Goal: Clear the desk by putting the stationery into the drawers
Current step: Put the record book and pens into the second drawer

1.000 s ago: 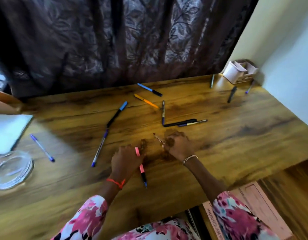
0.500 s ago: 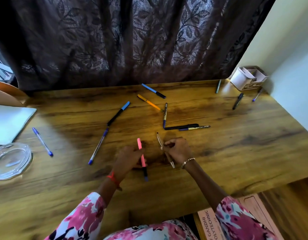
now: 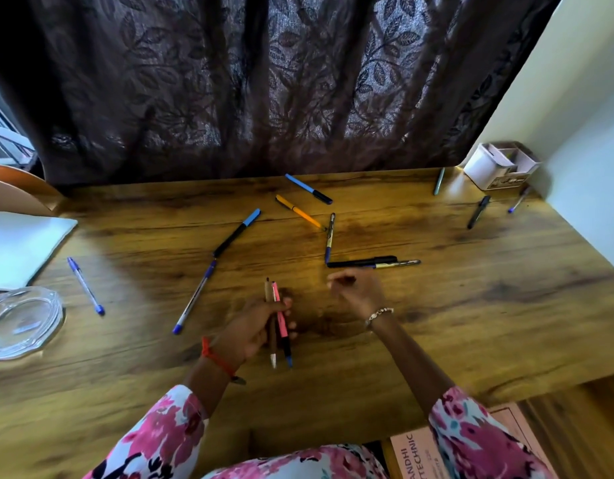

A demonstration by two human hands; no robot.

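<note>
Daylight seeped dimly through the dark patterned curtain (image 3: 298, 81) as I monitored the feed, the frame's upper left corner lost to black. The pale wall (image 3: 592, 150) at right stood brightest, and glare gleamed on the wooden desk (image 3: 506, 305) at its back right corner. The right hand (image 3: 359, 292) smeared with motion blur; the wide lens bowed the desk's edges.
</note>
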